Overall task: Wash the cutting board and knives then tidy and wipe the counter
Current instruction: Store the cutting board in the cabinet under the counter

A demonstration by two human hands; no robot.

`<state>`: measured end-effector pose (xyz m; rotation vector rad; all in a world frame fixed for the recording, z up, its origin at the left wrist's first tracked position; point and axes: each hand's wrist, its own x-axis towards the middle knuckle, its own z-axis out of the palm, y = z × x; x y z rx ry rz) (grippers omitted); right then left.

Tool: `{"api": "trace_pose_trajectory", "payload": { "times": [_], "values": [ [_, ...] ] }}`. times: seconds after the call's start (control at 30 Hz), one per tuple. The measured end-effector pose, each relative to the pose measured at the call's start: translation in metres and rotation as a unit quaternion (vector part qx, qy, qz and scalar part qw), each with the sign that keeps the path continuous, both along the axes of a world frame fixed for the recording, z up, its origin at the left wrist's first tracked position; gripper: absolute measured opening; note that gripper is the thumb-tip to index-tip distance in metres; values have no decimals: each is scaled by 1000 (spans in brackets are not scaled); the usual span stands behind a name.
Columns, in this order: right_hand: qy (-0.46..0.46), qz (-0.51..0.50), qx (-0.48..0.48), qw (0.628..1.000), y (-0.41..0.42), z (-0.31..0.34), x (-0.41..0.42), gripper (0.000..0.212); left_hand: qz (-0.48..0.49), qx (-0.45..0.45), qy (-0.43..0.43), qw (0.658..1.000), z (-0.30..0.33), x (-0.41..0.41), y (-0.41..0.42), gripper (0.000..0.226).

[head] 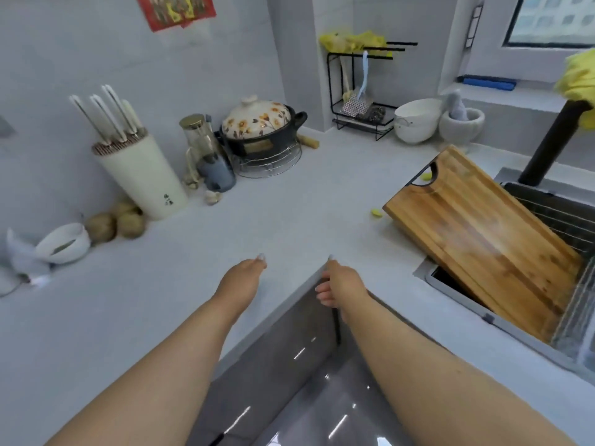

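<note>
Head view: both hands empty, left hand point(243, 274) flat on the pale grey counter point(289, 204), right hand point(343, 283) loosely curled over its corner; rectangular wooden cutting board point(483, 243) leans tilted into the sink point(560, 217), white-handled knives point(106, 114) upright in the cream holder point(145, 178)

Bright, even, cool daylight, apparently from window point(553, 20) at top right. Shadows soft and faint on surface point(289, 204). Streaky white glare on glossy cabinet fronts point(289, 365) at bottom. Overall soft, smeared focus; bowl point(62, 243) at left edge blurred. Strong wide-angle bending of walls and edges toward corners.
</note>
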<state>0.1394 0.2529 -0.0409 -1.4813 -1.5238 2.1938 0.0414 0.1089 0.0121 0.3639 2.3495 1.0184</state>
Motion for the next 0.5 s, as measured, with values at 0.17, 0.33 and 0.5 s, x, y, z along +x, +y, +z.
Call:
{"api": "trace_pose_trajectory", "payload": {
  "times": [0.17,0.33,0.5],
  "values": [
    [26,-27,-167,985,-75,-25,-9,74,-40,-94,-25,994,-17,-10,-70,69],
    [69,-87,-282,953,-150,-44,-26,79,-94,-103,-84,987,-46,-14,-126,80],
    [136,-152,-362,910,-202,-64,-41,91,-152,-64,-109,980,-41,-10,-135,54]
  ]
}}
